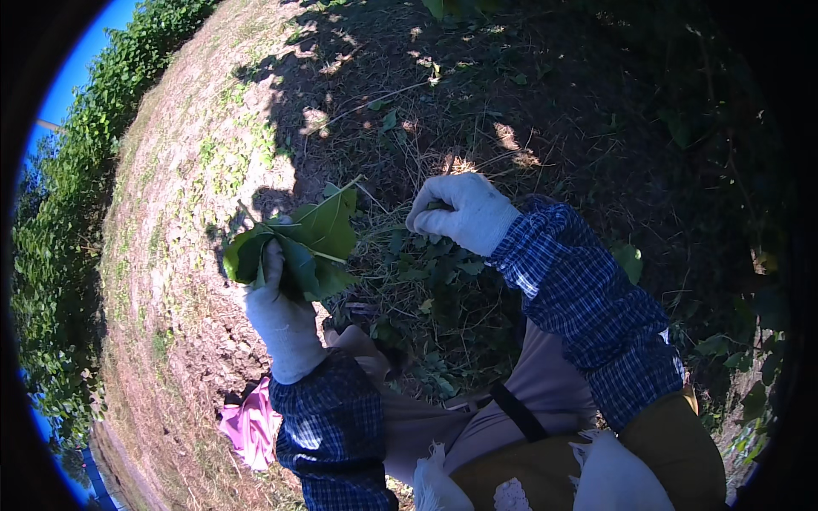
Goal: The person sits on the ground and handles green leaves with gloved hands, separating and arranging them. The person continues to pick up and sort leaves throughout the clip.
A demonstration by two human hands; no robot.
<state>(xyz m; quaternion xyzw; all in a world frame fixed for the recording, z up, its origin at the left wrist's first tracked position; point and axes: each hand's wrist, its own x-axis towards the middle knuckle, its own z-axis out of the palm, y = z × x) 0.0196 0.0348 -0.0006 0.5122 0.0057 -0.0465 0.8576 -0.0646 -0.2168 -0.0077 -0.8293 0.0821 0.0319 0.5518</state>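
A bunch of large green leaves [328, 226] with pale stalks is gripped in my left hand [281, 319], which wears a white glove. The leaves fan out past the thumb and fingers. My right hand [464, 213], also in a white glove, is to the right of the bunch and apart from it. Its thumb and fingers are curled together in a pinch. Something small and dark shows between them, too little to name. Dry grass and green weeds [426, 298] cover the shaded ground below both hands.
A pink cloth [251, 426] lies on the sunlit, sparsely grassed soil [183, 196] at the lower left. Leafy bushes [60, 247] line the far left. Shaded foliage [754, 400] stands at the right. A brown cloth [545, 473] covers my lap.
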